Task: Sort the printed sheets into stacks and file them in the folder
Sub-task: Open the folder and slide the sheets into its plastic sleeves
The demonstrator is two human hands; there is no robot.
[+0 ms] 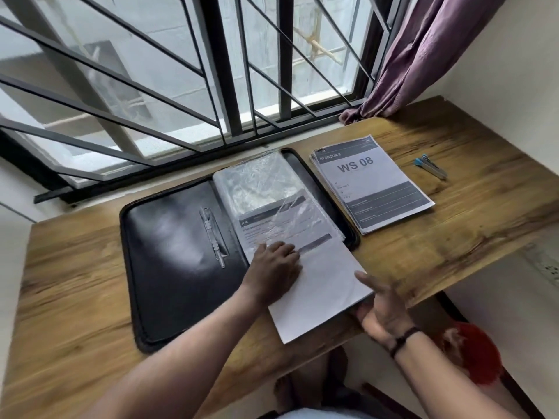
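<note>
A black folder (178, 261) lies open on the wooden table, its clear plastic sleeves (263, 179) on the right half. A printed sheet (320, 285) sits partly inside the top sleeve, its lower part sticking out over the folder's near edge. My left hand (273, 267) presses flat on the sheet near the sleeve's mouth. My right hand (381, 309) holds the sheet's lower right edge, thumb on top and fingers beneath. A stack of printed sheets (373, 184), topped by one marked "WS 08", lies to the right of the folder.
The wooden table (72, 267) runs along a barred window (181, 71). A small blue-capped metal object (429, 167) lies at the far right of the table. A purple curtain (423, 55) hangs down onto the table's back right corner. A red object (472, 352) shows below the table edge.
</note>
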